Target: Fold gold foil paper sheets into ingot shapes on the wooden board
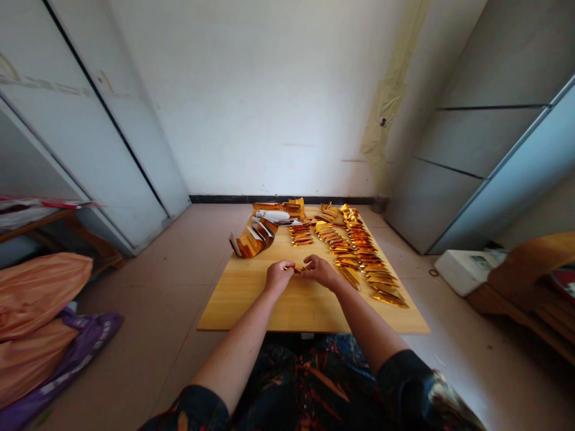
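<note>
Below, a wooden board (251, 305) on tiled floor (139, 353)

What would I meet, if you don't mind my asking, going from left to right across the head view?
Orange sack → curved stack of folded gold foil strips → left hand → right hand → row of gold foil strips → white box

Orange sacks (38, 317) rest on a purple bag (85, 350) at left; a white box (462, 272) stands far right.
</note>
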Demonstrator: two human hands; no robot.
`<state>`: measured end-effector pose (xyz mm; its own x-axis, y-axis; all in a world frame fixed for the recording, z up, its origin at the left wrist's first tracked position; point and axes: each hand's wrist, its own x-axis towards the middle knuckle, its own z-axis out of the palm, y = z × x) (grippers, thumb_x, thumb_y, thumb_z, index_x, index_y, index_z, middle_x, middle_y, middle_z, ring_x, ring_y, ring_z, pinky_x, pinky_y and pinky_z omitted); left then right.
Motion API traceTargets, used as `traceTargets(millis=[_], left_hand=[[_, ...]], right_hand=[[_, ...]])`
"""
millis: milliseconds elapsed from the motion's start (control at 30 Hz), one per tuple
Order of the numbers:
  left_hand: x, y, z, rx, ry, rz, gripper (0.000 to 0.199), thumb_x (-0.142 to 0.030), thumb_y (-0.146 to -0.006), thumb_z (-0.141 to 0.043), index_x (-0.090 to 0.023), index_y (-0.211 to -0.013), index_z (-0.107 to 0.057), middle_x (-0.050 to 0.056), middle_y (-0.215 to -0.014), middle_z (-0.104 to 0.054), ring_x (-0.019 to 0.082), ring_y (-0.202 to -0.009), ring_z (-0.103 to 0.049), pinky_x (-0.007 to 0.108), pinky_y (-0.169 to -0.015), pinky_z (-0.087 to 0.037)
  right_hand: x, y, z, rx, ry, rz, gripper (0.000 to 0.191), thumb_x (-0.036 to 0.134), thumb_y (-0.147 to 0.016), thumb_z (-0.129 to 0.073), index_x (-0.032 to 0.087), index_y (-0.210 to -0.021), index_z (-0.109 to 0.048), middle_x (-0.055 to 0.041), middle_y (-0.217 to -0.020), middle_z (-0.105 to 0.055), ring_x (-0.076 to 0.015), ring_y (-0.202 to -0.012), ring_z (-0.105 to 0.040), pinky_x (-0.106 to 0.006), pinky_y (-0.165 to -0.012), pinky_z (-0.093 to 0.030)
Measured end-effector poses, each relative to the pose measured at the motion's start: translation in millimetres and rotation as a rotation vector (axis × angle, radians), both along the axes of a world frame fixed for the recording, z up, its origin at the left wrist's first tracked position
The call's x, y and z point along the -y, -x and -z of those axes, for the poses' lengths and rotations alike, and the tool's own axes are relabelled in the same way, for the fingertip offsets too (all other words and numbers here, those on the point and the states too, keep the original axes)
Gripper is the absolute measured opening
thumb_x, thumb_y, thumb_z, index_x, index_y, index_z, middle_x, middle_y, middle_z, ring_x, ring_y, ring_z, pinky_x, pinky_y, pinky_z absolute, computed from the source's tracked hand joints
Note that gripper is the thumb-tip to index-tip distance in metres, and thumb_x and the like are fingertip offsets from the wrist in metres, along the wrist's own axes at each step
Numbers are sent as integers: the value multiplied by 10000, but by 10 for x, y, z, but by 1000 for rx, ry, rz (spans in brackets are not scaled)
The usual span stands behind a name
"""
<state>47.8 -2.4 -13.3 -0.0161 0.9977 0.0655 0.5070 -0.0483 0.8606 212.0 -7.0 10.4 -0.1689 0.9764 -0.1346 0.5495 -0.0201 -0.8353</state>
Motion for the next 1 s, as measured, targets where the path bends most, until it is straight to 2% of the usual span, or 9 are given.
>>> traceTargets(millis=[100,200,333,500,633,867,1000], left_hand=[[32,-25,-28,-73,-6,-19,223,-110,-740,-577,-172,-903,-717,43,-965,-732,161,-899,-670,255,-840,-503],[53,-48,-22,-163,-31,-9,216,-111,-743,-591,-191,-901,-715,31,-968,-730,154,-913,-660,252,-849,-488],[74,-73,-14,-343,-60,60,220,-106,-766,-569,-191,-912,-709,38,-960,-724,147,-896,-646,242,-827,-467],[112,-52,-33,-553,-58,96,192,-191,-817,-545,-207,-926,-702,46,-975,-697,153,-896,-624,237,-779,-445],[145,-5,-51,-647,-78,126,182,-245,-830,-541,-235,-924,-697,36,-973,-672,159,-934,-597,249,-794,-423],[141,17,-92,-679,-22,81,158,-271,-802,-561,-275,-900,-685,13,-1008,-665,186,-1022,-554,309,-822,-387],[122,38,-91,-647,4,112,143,-268,-766,-583,-271,-878,-673,8,-1007,-673,193,-1001,-564,320,-819,-376]], right_hand=[[36,50,19,190,-179,-19,249,299,-746,-671,168,-944,-596,-19,-874,-650,-135,-766,-586,-221,-656,-407],[91,94,48,385,-307,-58,142,297,-844,-571,176,-891,-629,-38,-919,-638,-132,-800,-588,-215,-691,-396],[139,135,106,601,-408,-126,254,273,-935,-424,182,-863,-649,-49,-946,-610,-113,-800,-581,-203,-715,-384],[139,183,166,735,-431,-102,274,290,-949,-406,179,-873,-645,-58,-942,-601,-131,-864,-565,-213,-727,-379],[136,241,194,804,-409,-65,259,277,-945,-404,168,-896,-635,-80,-964,-597,-153,-875,-557,-239,-712,-377],[127,265,217,836,-407,-25,207,283,-926,-436,167,-949,-607,-83,-980,-593,-165,-901,-553,-253,-718,-374],[114,257,227,834,-405,-42,193,280,-922,-447,173,-944,-607,-76,-977,-595,-162,-896,-557,-255,-708,-373]])
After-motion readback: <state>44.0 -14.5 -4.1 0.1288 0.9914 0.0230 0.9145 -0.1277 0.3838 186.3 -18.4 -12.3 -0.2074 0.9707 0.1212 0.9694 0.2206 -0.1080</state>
